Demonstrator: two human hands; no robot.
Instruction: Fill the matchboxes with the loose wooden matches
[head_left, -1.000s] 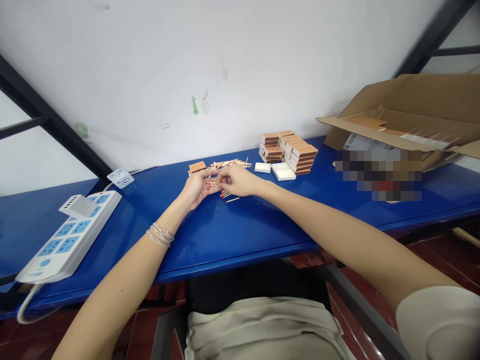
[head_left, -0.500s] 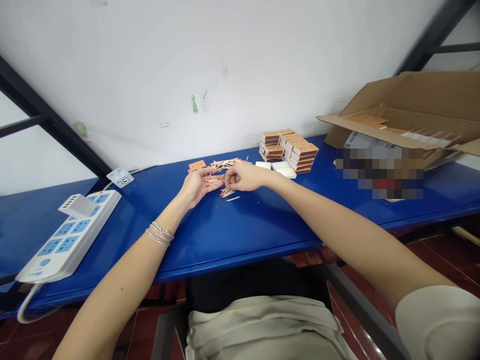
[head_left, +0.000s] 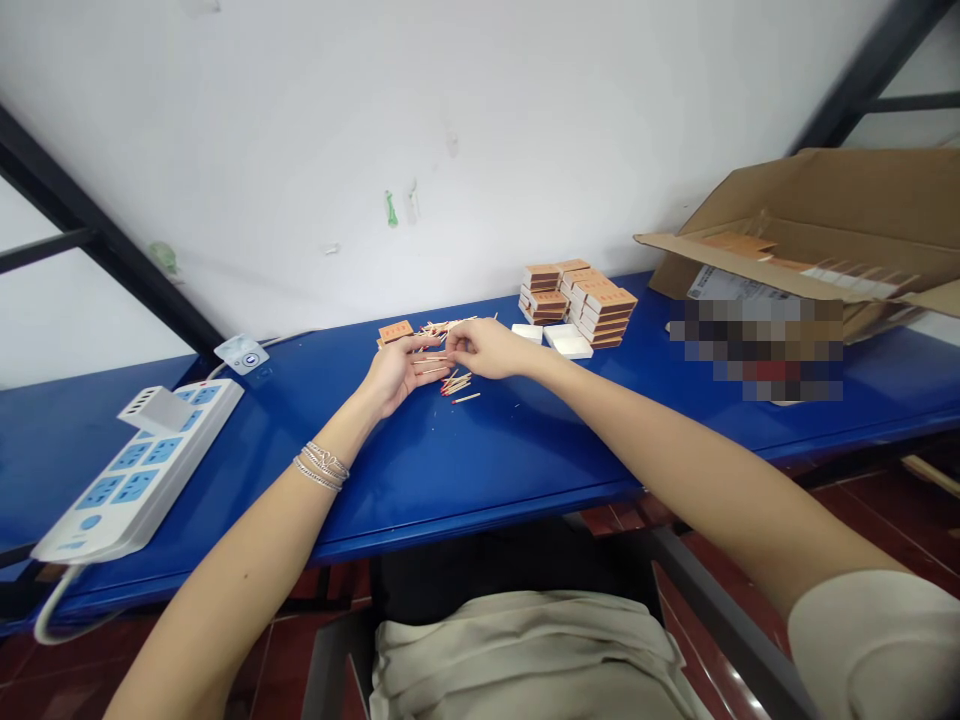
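My left hand (head_left: 399, 375) lies over the blue table, with its fingers stretched to the right and a few thin matchsticks (head_left: 431, 361) held across them. My right hand (head_left: 489, 350) is pinched at the fingertips close by, and what it pinches is too small to tell. Just below the hands lies a loose heap of red-tipped matchsticks (head_left: 456, 384), and a second heap (head_left: 448, 326) lies behind them. An orange matchbox (head_left: 395, 331) sits at the back, beside my left fingers.
Stacks of orange matchboxes (head_left: 581, 305) and white inner trays (head_left: 570, 344) stand to the right on the blue table (head_left: 480, 470). Further right is an open cardboard box (head_left: 795, 205). A white power strip (head_left: 142, 468) lies at the left.
My left fingers have straightened out to the right, and my right hand has risen a little. The back heap of matchsticks looks smaller than a second ago.
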